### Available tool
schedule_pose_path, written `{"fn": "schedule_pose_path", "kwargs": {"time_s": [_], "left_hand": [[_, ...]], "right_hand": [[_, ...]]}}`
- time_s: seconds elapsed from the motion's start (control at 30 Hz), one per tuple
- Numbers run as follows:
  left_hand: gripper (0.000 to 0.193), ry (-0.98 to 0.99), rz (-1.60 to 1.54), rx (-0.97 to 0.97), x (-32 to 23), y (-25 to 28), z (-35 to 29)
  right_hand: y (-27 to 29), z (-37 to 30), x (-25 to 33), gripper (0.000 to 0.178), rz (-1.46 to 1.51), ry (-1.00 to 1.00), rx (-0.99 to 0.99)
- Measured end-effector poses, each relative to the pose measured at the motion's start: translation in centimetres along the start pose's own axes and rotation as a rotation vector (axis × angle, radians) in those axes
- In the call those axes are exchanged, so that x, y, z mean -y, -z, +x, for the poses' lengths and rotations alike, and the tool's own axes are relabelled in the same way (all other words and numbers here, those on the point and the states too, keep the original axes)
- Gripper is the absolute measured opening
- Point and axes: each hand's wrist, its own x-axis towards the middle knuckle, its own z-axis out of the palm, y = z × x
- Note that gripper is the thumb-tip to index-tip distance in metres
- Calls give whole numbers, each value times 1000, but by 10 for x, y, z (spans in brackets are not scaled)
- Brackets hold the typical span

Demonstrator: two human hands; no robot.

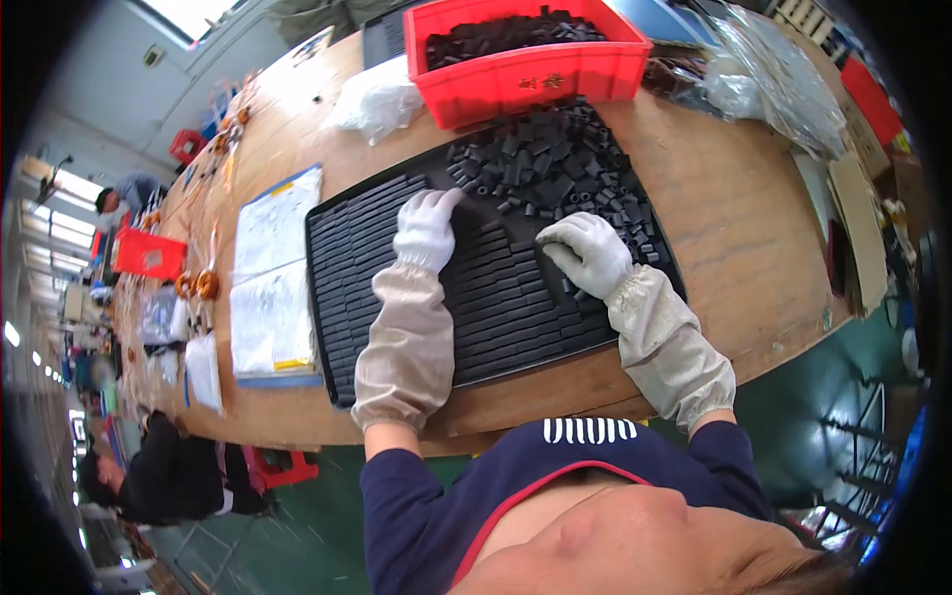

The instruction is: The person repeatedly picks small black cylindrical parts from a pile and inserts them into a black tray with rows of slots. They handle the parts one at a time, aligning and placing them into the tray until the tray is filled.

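Left grip (pixel 426 228) over the upper part of the rows of short black pieces (pixel 506 307), gloved fingers bent and drawn close – cannot tell whether they pinch one. Rows run to the left of it and on down the black tray (pixel 426 167), filling the space between my forearms. Right grip (pixel 592 256) curled, fingertips toward the left one; its hold is hidden too. Loose black tubes (pixel 555 159) heaped just beyond the right grip – red bin (pixel 531 91) farther out, past the heap. Tabletop (pixel 739 198) beneath.
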Motion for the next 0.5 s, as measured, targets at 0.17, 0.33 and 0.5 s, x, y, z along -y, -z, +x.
{"fn": "schedule_pose_path", "kwargs": {"time_s": [0.17,0.33,0.5], "left_hand": [[46,20,-63,-31,-5,7,-4],[37,132,-526,-139,-50,32,16],[36,0,-597,-89,-84,38,19]], "right_hand": [[35,20,-5,19,-17,-29,-89],[50,41,-52,26,-433,-156,-186],[26,55,-62,43,-619,-177,-65]]}}
